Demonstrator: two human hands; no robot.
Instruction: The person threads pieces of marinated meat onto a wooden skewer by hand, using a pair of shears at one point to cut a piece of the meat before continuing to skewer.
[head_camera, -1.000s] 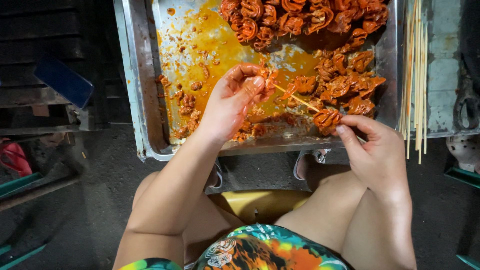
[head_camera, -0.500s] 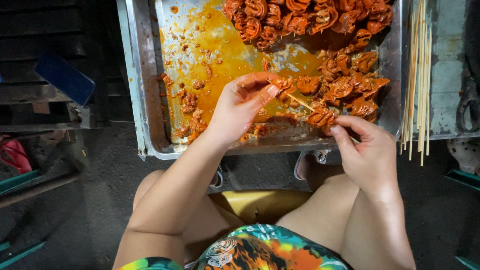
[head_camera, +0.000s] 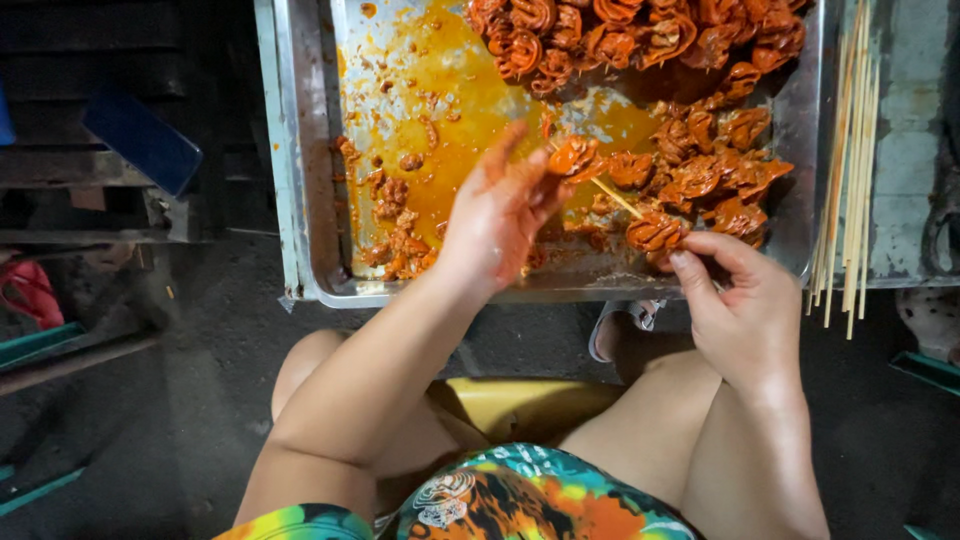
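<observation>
We see a big, flat, shiny metal tray (head_camera: 310, 200) filling the top middle of the frame. Orange sauce (head_camera: 450, 110) is spread over its left half. Lots of curly orange-red meat pieces (head_camera: 640, 30) lie in it, piled along the top edge and at the right. Small meat bits (head_camera: 395, 240) sit at its lower left. A bunch of thin pale wooden sticks (head_camera: 850, 170) lies just beside it, at the right of the frame, on a worn grey-green surface (head_camera: 900, 150).

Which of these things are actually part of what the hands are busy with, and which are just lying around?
In use:
left hand pinching a meat piece
right hand holding the skewer
metal tray of sauced meat
spare sticks

Lying about:
blue block
red item
yellow stool
sandal
</observation>
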